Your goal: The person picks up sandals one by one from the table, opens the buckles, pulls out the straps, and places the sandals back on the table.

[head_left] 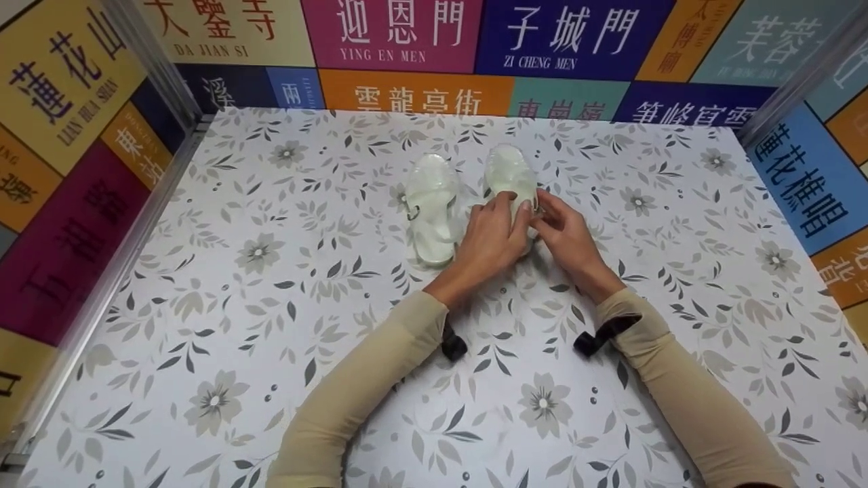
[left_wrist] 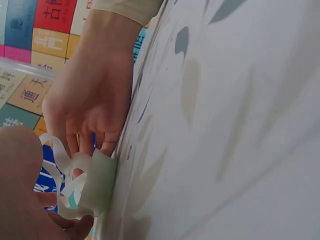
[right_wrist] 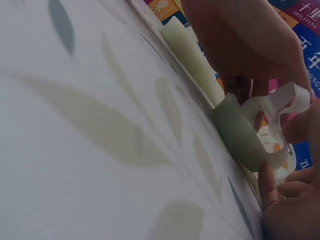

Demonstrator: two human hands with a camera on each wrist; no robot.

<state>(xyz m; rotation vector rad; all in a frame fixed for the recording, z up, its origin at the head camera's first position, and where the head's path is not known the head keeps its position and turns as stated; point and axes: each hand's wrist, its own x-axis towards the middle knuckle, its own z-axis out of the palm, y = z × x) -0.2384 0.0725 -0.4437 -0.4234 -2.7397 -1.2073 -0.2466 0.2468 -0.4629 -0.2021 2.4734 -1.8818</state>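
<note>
Head view: the left hand (head_left: 489, 234), nearer the other sandal (head_left: 434, 193), and the right hand (head_left: 571, 234), farther from it, both pinch the held sandal (head_left: 510, 175), which lies just right of the other sandal, pointing nearly alike, its far end past both hands.

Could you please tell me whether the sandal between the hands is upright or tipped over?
Upright: in both wrist views the sandal has its sole toward the tabletop and its straps facing away.
</note>
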